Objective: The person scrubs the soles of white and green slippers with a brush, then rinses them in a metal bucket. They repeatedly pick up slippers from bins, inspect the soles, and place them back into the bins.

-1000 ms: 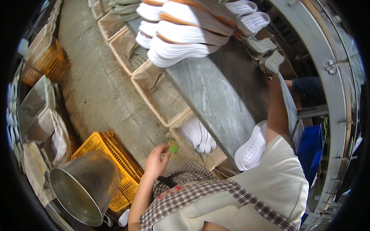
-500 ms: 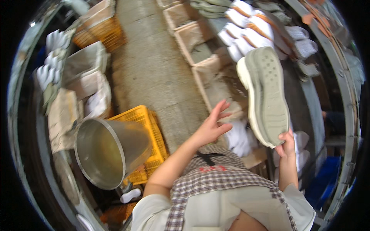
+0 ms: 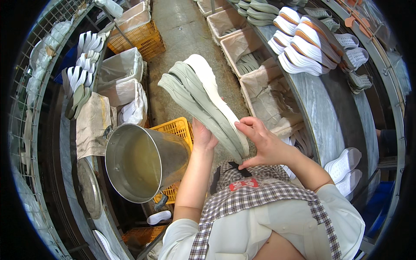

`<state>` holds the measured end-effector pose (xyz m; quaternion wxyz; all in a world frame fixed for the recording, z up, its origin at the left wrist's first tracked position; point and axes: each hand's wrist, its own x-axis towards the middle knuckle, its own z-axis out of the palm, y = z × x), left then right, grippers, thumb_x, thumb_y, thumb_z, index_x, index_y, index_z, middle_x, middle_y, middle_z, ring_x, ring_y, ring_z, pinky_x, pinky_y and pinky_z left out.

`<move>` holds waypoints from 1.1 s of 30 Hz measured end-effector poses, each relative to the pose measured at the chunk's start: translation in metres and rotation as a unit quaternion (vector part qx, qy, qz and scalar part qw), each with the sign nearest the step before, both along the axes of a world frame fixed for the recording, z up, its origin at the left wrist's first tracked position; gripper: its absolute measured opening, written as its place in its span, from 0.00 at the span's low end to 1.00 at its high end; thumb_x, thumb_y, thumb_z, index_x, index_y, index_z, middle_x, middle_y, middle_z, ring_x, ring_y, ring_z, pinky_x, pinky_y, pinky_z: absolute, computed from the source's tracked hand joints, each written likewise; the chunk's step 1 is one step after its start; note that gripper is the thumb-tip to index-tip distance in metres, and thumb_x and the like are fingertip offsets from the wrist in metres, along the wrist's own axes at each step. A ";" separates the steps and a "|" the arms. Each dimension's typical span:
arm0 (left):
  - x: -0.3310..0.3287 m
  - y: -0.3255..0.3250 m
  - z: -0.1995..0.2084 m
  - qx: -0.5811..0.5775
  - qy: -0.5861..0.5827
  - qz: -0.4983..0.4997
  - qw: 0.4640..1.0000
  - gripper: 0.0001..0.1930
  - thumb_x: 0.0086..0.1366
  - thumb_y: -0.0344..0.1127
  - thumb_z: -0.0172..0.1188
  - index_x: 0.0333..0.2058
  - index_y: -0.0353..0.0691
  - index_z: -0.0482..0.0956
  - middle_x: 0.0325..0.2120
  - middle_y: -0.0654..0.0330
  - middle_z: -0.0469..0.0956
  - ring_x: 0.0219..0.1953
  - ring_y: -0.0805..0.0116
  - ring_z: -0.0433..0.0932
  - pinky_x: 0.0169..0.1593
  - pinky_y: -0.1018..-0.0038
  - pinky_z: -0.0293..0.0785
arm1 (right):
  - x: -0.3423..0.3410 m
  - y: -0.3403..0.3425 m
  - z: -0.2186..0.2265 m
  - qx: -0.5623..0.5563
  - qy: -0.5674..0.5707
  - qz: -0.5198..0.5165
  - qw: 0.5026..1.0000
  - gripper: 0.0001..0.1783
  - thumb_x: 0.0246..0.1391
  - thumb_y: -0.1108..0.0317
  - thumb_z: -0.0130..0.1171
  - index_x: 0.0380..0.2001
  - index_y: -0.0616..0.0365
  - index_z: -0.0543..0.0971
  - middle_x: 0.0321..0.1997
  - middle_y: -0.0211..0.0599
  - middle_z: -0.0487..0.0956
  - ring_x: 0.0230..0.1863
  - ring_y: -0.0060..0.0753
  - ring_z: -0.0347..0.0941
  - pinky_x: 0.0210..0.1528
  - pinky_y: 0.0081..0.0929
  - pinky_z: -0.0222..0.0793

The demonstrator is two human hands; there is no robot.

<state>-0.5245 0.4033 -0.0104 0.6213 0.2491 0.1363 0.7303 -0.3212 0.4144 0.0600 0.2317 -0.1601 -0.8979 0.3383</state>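
A small stack of shoe soles is held upright on edge in front of my apron. It has grey-green soles on the left and a white sole on the right. My left hand grips the stack from its left side near the lower end, its fingers partly hidden behind the soles. At the lower right end, my right hand pinches the stack, fingertips on the white sole's edge and thumb by the bottom tip.
A metal pot of yellowish liquid stands tilted in view beside a yellow crate at my left. Cloth-lined bins line the aisle. White soles and clear-edged soles lie on the right-hand bench. More soles sit at far left.
The soles have come from the right to the middle and turned side-on. My left hand, empty before, has taken hold of them; my right hand has moved left with them.
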 end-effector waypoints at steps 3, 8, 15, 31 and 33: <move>-0.001 -0.004 0.007 0.015 -0.008 -0.006 1.000 0.30 0.65 0.50 0.51 0.62 0.50 0.57 0.60 0.59 0.60 0.56 0.64 0.67 0.56 0.55 0.68 | -0.006 -0.002 -0.001 0.004 0.042 0.013 0.999 0.63 0.27 0.54 0.77 0.66 0.51 0.50 0.58 0.50 0.58 0.58 0.53 0.58 0.60 0.41 0.59; 0.005 -0.004 0.017 -0.034 -0.025 0.045 0.998 0.32 0.64 0.56 0.49 0.60 0.42 0.59 0.50 0.50 0.70 0.44 0.54 0.76 0.49 0.58 0.76 | -0.006 -0.002 0.001 -0.095 0.037 0.004 0.995 0.67 0.28 0.53 0.77 0.67 0.55 0.45 0.56 0.49 0.60 0.57 0.46 0.61 0.60 0.37 0.58; 0.011 -0.003 0.021 -0.004 -0.061 0.001 0.998 0.28 0.67 0.51 0.47 0.59 0.39 0.61 0.51 0.49 0.70 0.46 0.53 0.76 0.47 0.57 0.77 | -0.004 0.004 0.005 -0.167 0.087 -0.006 0.982 0.55 0.39 0.53 0.72 0.65 0.59 0.52 0.55 0.43 0.63 0.54 0.38 0.61 0.59 0.33 0.57; 0.008 -0.008 -0.011 0.008 0.280 0.074 0.957 0.27 0.63 0.37 0.58 0.58 0.37 0.60 0.54 0.58 0.67 0.54 0.62 0.68 0.56 0.66 0.66 | -0.008 0.012 -0.008 -0.234 0.058 -0.102 0.965 0.53 0.36 0.59 0.74 0.61 0.66 0.55 0.60 0.40 0.55 0.58 0.33 0.54 0.58 0.29 0.53; 0.004 -0.009 -0.016 0.008 0.294 0.071 0.953 0.28 0.62 0.36 0.58 0.58 0.37 0.60 0.54 0.58 0.67 0.55 0.63 0.68 0.56 0.66 0.66 | -0.004 0.012 -0.014 -0.218 0.069 -0.096 0.969 0.52 0.36 0.59 0.74 0.61 0.64 0.56 0.61 0.40 0.55 0.58 0.34 0.54 0.58 0.29 0.53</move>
